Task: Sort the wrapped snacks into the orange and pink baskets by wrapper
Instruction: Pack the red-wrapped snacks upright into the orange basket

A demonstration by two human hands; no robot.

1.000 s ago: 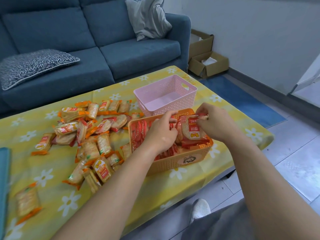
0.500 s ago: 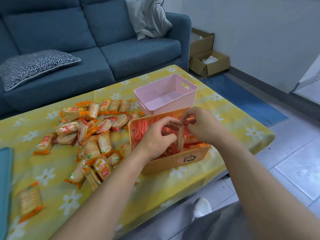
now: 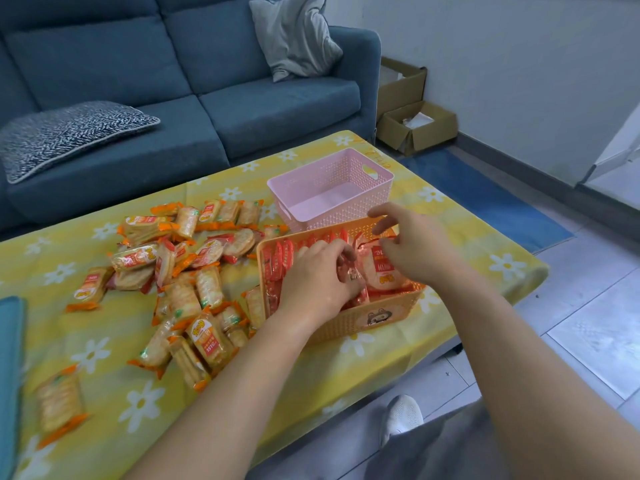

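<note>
The orange basket stands near the table's front edge, holding red-wrapped snacks stood in a row along its left side. My left hand is inside it, fingers curled on a shiny red-wrapped snack. Over the basket's right half, my right hand hovers with fingers spread, just above a red-wrapped snack lying flat. The pink basket behind it holds nothing. A pile of orange-wrapped and red-wrapped snacks lies to the left on the yellow flowered cloth.
One orange-wrapped snack lies apart at the front left, beside a teal object at the left edge. A blue sofa with cushions is behind the table. Cardboard boxes stand at the wall. My shoe is below the table edge.
The red-wrapped snack held up by both hands has gone down into the orange basket. My right hand has let go and spread its fingers; my left hand has stayed in the basket.
</note>
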